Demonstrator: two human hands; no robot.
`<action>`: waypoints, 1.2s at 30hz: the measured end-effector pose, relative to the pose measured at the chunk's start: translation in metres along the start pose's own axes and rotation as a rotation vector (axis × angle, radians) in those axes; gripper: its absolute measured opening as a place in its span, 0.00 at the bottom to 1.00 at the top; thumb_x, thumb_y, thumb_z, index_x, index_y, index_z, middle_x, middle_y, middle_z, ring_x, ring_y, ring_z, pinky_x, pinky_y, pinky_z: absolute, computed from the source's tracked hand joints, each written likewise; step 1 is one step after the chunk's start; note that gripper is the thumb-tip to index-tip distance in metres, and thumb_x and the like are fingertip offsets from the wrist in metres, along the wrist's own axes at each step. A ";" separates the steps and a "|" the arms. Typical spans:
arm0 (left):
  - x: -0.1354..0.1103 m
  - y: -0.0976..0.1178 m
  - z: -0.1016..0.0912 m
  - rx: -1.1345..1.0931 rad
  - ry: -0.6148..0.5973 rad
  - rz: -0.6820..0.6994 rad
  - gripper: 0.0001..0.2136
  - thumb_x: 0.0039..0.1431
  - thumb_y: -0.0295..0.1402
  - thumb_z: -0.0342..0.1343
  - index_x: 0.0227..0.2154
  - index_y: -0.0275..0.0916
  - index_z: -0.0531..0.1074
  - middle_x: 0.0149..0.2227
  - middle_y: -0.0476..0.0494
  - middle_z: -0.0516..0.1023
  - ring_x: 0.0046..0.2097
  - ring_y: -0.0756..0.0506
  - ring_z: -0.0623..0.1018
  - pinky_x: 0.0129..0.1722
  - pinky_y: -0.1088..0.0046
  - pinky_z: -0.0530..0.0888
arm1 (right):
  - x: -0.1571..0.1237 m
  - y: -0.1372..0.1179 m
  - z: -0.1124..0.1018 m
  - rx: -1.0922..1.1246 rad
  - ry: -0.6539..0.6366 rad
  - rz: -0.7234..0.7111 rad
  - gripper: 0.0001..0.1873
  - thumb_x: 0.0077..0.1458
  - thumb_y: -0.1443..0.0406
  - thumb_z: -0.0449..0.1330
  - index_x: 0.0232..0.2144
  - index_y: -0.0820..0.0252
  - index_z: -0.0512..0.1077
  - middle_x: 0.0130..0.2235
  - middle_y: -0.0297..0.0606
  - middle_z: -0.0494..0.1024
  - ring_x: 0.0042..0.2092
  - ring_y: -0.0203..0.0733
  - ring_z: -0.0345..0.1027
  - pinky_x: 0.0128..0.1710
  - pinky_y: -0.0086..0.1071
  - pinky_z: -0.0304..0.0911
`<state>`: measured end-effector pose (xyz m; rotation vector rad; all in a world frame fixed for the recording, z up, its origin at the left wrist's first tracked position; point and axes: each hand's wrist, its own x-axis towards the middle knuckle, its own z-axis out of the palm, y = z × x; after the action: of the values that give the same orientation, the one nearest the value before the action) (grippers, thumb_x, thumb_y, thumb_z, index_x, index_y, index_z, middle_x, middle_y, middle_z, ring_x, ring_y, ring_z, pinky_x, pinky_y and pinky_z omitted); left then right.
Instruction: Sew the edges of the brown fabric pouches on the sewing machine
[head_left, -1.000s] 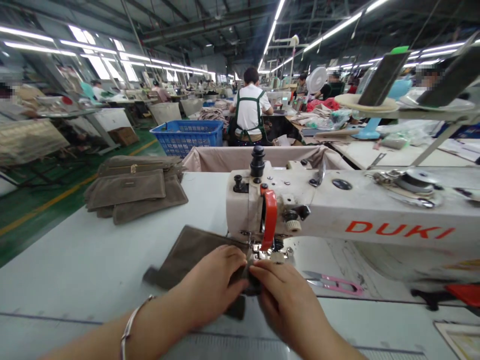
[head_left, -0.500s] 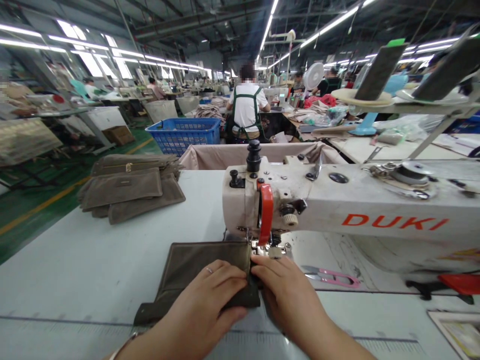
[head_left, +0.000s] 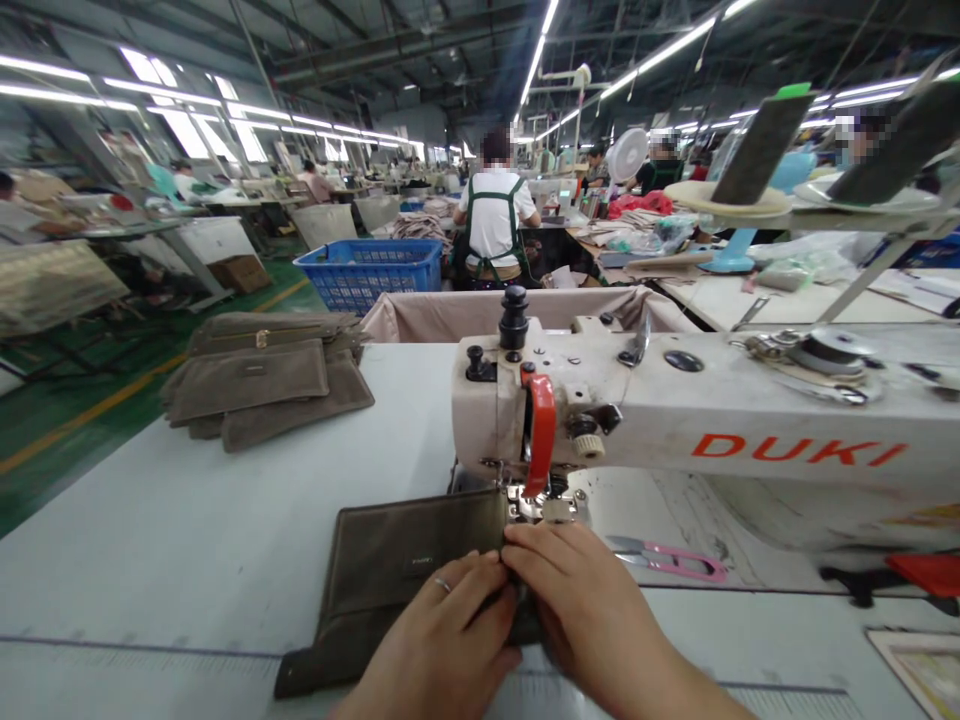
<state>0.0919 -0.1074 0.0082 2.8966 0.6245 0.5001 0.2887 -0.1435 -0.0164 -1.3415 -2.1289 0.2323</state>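
Head view: we see brown fabric piece (head_left: 375,550) flat on pale table (head_left: 187,530), right edge by presser foot (head_left: 525,503) of sewing machine (head_left: 645,415). Left hand (head_left: 450,625), right hand (head_left: 592,600): fingertips close together, both touching piece near that edge; we can't tell if either pinches. Pink-handled snips (head_left: 686,562) right of right hand; brown stack (head_left: 259,375) far left.

A dark beamed roof (head_left: 360,60) spreads at 11 o'clock, bright windows (head_left: 148,68) sit at 10, strip lights (head_left: 165,92) run at 10, 12 and 1, green floor (head_left: 45,475) with a yellow line (head_left: 90,413) lies at 9, and a white table (head_left: 750,305) stands at 3.
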 end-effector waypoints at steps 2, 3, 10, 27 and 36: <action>0.001 0.001 0.001 -0.018 0.008 -0.010 0.13 0.64 0.34 0.57 0.48 0.33 0.73 0.48 0.39 0.77 0.52 0.41 0.75 0.56 0.62 0.74 | -0.001 0.000 0.002 0.003 0.019 -0.013 0.23 0.54 0.78 0.54 0.50 0.55 0.70 0.53 0.34 0.74 0.48 0.46 0.66 0.49 0.43 0.63; 0.001 0.000 0.001 -0.034 0.009 -0.014 0.13 0.64 0.34 0.56 0.48 0.33 0.73 0.48 0.40 0.77 0.52 0.41 0.75 0.56 0.63 0.74 | -0.001 0.001 0.003 0.002 0.030 -0.011 0.23 0.54 0.78 0.54 0.50 0.55 0.70 0.53 0.34 0.75 0.48 0.46 0.66 0.49 0.43 0.63; 0.001 -0.008 0.000 -0.084 0.001 -0.057 0.13 0.63 0.31 0.56 0.50 0.37 0.72 0.51 0.42 0.76 0.53 0.42 0.75 0.57 0.63 0.74 | -0.001 0.004 0.007 -0.029 0.070 0.003 0.25 0.55 0.78 0.54 0.52 0.55 0.69 0.53 0.35 0.75 0.48 0.46 0.67 0.49 0.43 0.64; 0.030 -0.054 0.003 -0.176 -0.038 -0.052 0.13 0.61 0.26 0.56 0.49 0.38 0.72 0.49 0.43 0.76 0.53 0.43 0.73 0.58 0.61 0.69 | 0.008 0.004 0.010 -0.079 -0.086 0.213 0.31 0.54 0.79 0.51 0.60 0.59 0.63 0.49 0.47 0.69 0.50 0.54 0.59 0.50 0.51 0.64; 0.026 -0.079 -0.002 -0.094 0.007 0.080 0.10 0.66 0.28 0.54 0.49 0.40 0.72 0.47 0.45 0.78 0.49 0.44 0.75 0.54 0.62 0.70 | 0.009 0.007 -0.002 -0.026 0.170 0.253 0.10 0.60 0.73 0.51 0.42 0.61 0.68 0.42 0.44 0.68 0.44 0.50 0.60 0.45 0.47 0.62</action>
<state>0.0838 -0.0251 0.0023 2.8406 0.4736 0.5346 0.2931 -0.1329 -0.0144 -1.5871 -1.8279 0.1849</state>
